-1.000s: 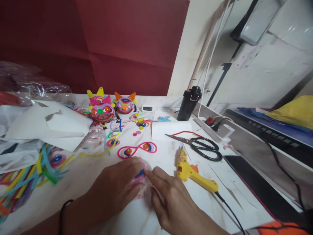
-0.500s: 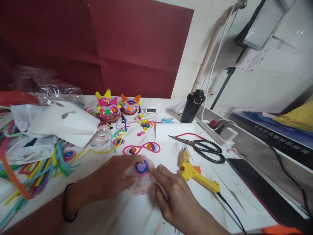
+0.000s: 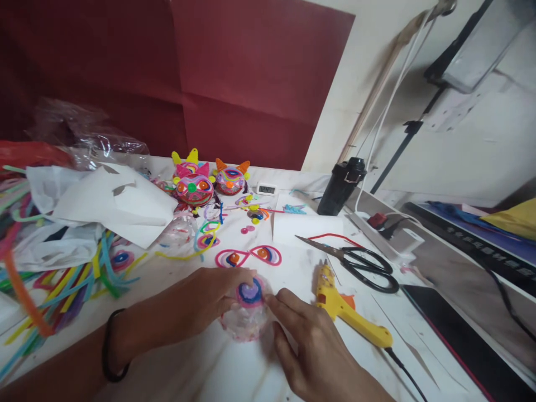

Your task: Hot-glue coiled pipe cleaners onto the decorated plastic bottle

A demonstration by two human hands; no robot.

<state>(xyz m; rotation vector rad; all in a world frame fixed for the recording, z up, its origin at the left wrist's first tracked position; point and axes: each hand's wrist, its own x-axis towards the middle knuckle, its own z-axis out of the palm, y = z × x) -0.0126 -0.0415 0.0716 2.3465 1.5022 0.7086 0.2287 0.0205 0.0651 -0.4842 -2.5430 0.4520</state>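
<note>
A clear plastic ball (image 3: 247, 321) rests on the white table (image 3: 234, 374), with a pink, purple and blue coiled disc (image 3: 250, 292) on its top. My left hand (image 3: 209, 298) grips the ball from the left, thumb by the disc. My right hand (image 3: 305, 340) comes from the right, its fingertips touching the ball's right side beside the disc. Just behind the ball lies a pink pipe-cleaner eye pair (image 3: 248, 256).
A yellow glue gun (image 3: 347, 312) and black scissors (image 3: 360, 261) lie to the right. Two finished colourful faces (image 3: 209, 181) stand at the back. Loose pipe cleaners (image 3: 62, 285), white paper (image 3: 113, 204), a black bottle (image 3: 341, 187), a power strip (image 3: 385, 229) surround them.
The coiled disc, earlier half hidden under my fingers, now sits plainly on top of the ball. The camera view has shifted left and slightly back.
</note>
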